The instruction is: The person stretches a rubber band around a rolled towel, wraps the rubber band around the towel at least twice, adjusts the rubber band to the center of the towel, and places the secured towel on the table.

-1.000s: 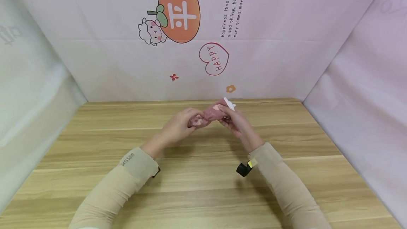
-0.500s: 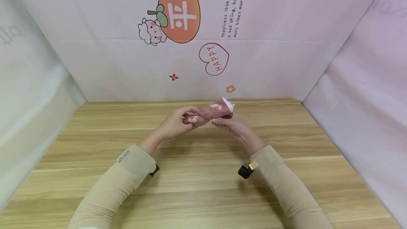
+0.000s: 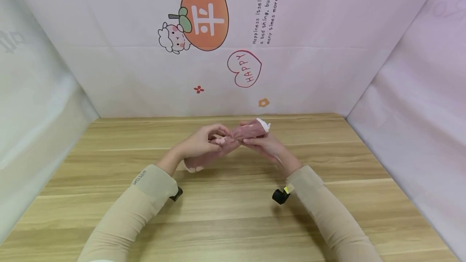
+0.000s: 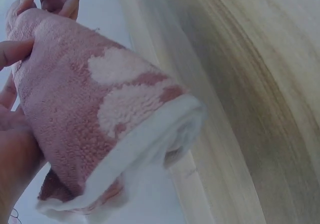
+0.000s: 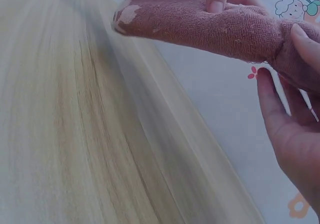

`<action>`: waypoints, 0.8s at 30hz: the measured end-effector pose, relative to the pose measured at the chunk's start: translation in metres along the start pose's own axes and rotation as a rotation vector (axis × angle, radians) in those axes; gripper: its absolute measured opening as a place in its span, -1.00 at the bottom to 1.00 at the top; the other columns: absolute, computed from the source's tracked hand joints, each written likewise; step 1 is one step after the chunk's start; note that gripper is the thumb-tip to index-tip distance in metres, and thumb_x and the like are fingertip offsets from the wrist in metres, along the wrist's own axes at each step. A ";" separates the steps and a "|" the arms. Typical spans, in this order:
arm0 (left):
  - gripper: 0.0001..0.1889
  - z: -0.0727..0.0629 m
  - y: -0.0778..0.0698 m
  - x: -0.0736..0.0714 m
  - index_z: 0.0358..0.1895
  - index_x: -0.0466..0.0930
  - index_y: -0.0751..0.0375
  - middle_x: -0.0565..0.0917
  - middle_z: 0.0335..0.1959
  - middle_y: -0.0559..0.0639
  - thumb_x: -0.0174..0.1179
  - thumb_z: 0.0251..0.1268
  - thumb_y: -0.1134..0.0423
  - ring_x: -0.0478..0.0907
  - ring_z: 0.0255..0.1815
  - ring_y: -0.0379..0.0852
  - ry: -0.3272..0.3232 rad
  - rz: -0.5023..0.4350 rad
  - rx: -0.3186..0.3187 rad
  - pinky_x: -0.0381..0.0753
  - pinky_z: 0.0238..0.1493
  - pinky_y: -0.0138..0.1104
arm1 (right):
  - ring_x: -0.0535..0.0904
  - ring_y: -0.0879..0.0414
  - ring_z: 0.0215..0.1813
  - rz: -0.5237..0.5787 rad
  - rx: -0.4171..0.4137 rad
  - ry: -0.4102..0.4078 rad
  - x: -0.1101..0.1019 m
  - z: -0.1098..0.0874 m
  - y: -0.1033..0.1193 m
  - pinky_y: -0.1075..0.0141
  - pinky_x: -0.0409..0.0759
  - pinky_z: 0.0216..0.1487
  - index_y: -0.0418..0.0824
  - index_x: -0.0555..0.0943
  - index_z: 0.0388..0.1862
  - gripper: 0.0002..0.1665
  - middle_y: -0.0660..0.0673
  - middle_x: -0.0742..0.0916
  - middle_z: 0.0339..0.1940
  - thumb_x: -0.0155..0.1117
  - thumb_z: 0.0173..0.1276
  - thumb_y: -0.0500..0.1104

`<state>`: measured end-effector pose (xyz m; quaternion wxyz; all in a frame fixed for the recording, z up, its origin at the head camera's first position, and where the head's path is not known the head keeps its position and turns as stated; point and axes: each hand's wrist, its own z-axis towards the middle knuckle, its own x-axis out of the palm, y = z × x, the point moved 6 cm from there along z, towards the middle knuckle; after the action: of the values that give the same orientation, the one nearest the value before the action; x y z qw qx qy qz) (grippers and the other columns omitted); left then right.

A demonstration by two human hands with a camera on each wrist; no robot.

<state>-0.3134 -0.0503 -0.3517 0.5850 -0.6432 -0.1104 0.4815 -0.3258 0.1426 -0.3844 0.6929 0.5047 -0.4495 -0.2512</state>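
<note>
A pink towel (image 3: 251, 131) with pale patches and white edging is rolled into a narrow, twisted length, held above the table. My left hand (image 3: 198, 142) grips its middle from the left, and the towel's left end hangs out below the wrist. My right hand (image 3: 271, 146) holds it just right of the twist, thumb in front. In the left wrist view the towel (image 4: 65, 99) flares to a loose, white-edged end beside the left hand (image 4: 15, 144). In the right wrist view the right hand's (image 5: 300, 149) thumb presses on the towel (image 5: 210, 31) near the pinched-in twist.
A wood-grain table (image 3: 225, 221) lies beneath both arms. White printed cloth (image 3: 309, 51) walls it at the back and both sides. Black wrist cameras (image 3: 280, 196) stick out under the beige sleeves (image 3: 123, 213).
The right hand has slid from the towel's right end down toward the twist. More of the towel now extends left, past and below the left hand. The hands remain close together.
</note>
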 end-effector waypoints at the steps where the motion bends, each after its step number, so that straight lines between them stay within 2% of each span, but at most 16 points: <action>1: -0.54 0.000 0.000 0.000 0.21 0.53 0.24 0.58 0.23 0.20 0.21 0.22 0.55 0.52 0.28 0.16 0.005 -0.002 0.001 0.48 0.28 -0.04 | 0.69 0.06 0.06 0.005 0.000 -0.006 0.000 0.000 0.000 0.24 0.61 0.16 -0.47 0.33 0.37 -0.39 -0.15 0.68 0.06 -0.01 0.34 -0.69; 4: -0.54 0.000 0.000 -0.001 0.22 0.52 0.28 0.58 0.23 0.21 0.22 0.23 0.54 0.52 0.29 0.12 0.015 -0.006 0.008 0.46 0.30 -0.06 | 0.72 0.06 -0.02 0.014 0.000 -0.046 0.001 0.000 0.000 0.24 0.63 0.13 -0.33 0.43 0.16 -0.50 -0.15 0.71 -0.03 -0.02 0.35 -0.69; 9: -0.56 0.001 -0.001 -0.001 0.24 0.53 0.37 0.59 0.23 0.27 0.25 0.29 0.53 0.57 0.21 0.18 0.026 -0.020 0.016 0.49 0.27 -0.04 | 0.74 0.09 -0.10 0.000 0.002 -0.100 0.001 0.000 0.002 0.28 0.66 0.06 -0.24 0.59 -0.10 -0.63 -0.13 0.75 -0.13 0.03 0.39 -0.63; 12: -0.62 0.002 -0.002 -0.002 0.23 0.55 0.36 0.60 0.23 0.23 0.24 0.35 0.48 0.59 0.20 0.21 0.011 0.004 0.016 0.50 0.26 0.02 | 0.74 0.10 -0.12 -0.004 0.007 -0.112 0.001 -0.001 0.003 0.29 0.67 0.03 -0.21 0.64 -0.14 -0.63 -0.12 0.76 -0.16 0.05 0.40 -0.61; 15: -0.73 0.003 -0.006 -0.003 0.14 0.62 0.29 0.65 0.16 0.13 0.22 0.43 0.41 0.61 0.17 0.14 -0.048 0.048 0.018 0.50 0.23 0.10 | 0.75 0.10 -0.12 -0.011 0.005 -0.115 0.002 -0.001 0.003 0.28 0.67 0.03 -0.22 0.63 -0.13 -0.66 -0.13 0.75 -0.15 0.07 0.39 -0.59; 17: -0.82 0.004 -0.011 -0.003 0.04 0.69 0.21 0.71 0.05 0.04 0.21 0.47 0.36 0.62 0.11 0.03 -0.107 0.103 0.027 0.53 0.16 0.08 | 0.75 0.09 -0.13 -0.006 0.005 -0.120 0.002 -0.001 0.003 0.27 0.67 0.03 -0.21 0.62 -0.13 -0.66 -0.13 0.75 -0.15 0.08 0.39 -0.58; 20: -0.90 0.006 -0.019 0.000 -0.10 0.74 0.14 0.73 -0.10 -0.06 0.25 0.47 0.32 0.62 -0.01 -0.08 -0.187 0.240 0.081 0.56 0.06 -0.04 | 0.75 0.10 -0.13 -0.008 0.003 -0.114 0.004 -0.001 0.001 0.28 0.67 0.03 -0.21 0.64 -0.13 -0.67 -0.13 0.76 -0.17 0.09 0.38 -0.57; 24: -0.95 0.008 -0.032 0.006 -0.17 0.75 0.16 0.72 -0.14 -0.07 0.32 0.41 0.33 0.63 -0.09 -0.08 -0.250 0.452 0.165 0.59 0.00 -0.18 | 0.76 0.10 -0.12 -0.016 -0.001 -0.097 0.006 0.001 0.000 0.29 0.67 0.02 -0.22 0.70 -0.13 -0.65 -0.14 0.79 -0.19 0.11 0.39 -0.57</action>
<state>-0.3031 -0.0312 -0.3260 0.4951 -0.5371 0.0042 0.6829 -0.3236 0.1374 -0.3821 0.6685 0.4951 -0.4784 -0.2812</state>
